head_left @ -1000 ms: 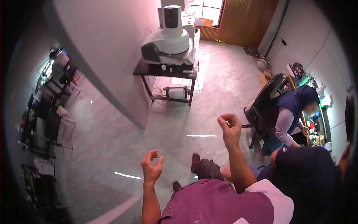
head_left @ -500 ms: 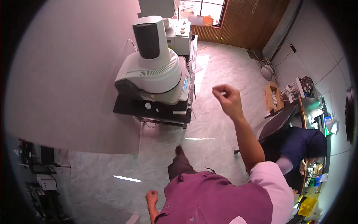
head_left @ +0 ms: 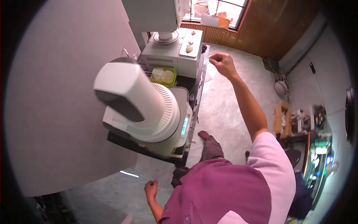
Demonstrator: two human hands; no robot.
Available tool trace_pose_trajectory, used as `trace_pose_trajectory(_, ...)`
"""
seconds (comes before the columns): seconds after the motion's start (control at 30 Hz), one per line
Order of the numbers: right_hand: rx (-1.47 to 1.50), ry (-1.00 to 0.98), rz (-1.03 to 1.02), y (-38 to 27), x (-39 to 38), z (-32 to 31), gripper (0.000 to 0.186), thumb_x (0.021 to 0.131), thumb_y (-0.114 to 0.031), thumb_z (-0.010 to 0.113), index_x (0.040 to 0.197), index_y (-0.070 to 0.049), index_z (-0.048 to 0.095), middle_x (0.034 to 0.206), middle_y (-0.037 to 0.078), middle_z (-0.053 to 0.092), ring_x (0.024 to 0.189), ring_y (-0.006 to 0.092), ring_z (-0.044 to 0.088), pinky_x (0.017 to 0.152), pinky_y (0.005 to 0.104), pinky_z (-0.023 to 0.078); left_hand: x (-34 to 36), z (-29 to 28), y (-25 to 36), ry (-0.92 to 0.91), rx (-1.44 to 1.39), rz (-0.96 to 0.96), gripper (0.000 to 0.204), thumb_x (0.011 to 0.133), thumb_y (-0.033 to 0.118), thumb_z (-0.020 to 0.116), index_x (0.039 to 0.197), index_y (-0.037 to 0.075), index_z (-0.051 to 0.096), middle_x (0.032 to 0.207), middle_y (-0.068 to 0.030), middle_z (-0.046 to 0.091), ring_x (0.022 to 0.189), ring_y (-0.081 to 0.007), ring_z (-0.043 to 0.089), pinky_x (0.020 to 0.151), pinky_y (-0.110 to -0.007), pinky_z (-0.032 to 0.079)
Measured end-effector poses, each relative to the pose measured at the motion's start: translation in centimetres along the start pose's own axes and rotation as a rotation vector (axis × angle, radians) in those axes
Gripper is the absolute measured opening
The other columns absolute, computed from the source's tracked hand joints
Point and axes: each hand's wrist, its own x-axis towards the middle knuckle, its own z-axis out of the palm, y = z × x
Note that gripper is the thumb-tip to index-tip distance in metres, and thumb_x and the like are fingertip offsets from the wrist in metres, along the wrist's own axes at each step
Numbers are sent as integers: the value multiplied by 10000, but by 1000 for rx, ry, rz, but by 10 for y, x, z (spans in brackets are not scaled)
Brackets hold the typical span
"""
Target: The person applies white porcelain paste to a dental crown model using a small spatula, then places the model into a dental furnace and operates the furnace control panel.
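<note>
My right hand (head_left: 223,64) is raised out ahead, its fingertips pinched together. Whatever the pinch holds, if anything, is too small to make out. The hand appears beside the right edge of a light-grey boxy machine (head_left: 160,56), with a gap that I cannot judge. Low on the left hangs my left hand (head_left: 151,189), fingers curled in, with nothing visible in it. Left of me, a white machine (head_left: 121,80) with a ribbed round base and a small lit screen (head_left: 184,126) sits on a dark stand (head_left: 128,143).
Behind the white machine is a green basket (head_left: 172,81) with pale round pieces. A white tray (head_left: 186,46) with small lumps lies on the boxy machine. At right are a cardboard box (head_left: 278,121), a cluttered desk (head_left: 308,156) and a partly hidden person in dark clothes (head_left: 301,194).
I have walked forward, and the white machine is now closer beside me. My right hand is further ahead, still pinched. The green basket has come into view, and the seated person has dropped back.
</note>
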Motion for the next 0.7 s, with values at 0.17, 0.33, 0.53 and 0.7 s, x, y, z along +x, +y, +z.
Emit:
trace_pose_trajectory(0.17,-70,-161,40,66,138,29,192,876,-192,808,1020,-67,832,933,131,806,863,202,760,811,350,591,-73,77,-21,396,-153,-216,236,921,185,771,929,-47,726,812,-126,743,704,-217,700,695,-384,554)
trace_pose_trajectory(0.33,-224,-284,-99,115,195,56,278,838,-236,839,1089,-117,831,1058,150,769,1025,310,723,951,425,561,-135,152,37,190,-445,-564,245,956,182,752,1021,-53,728,831,-87,724,696,-171,692,639,-334,555)
trace_pose_trajectory(0.53,-246,-373,-103,130,217,74,348,816,-250,865,1139,-126,829,1115,189,729,1057,326,713,947,434,570,-148,183,85,223,-389,-546,281,972,192,741,1103,-57,725,865,-100,743,713,-179,705,667,-328,569)
trace_pose_trajectory(0.7,-259,-386,-121,136,225,76,320,796,-267,863,1084,-128,843,1122,190,708,1047,341,720,958,438,572,-148,188,95,306,-360,-454,269,957,198,748,1097,-32,743,855,-105,760,692,-177,708,682,-335,567)
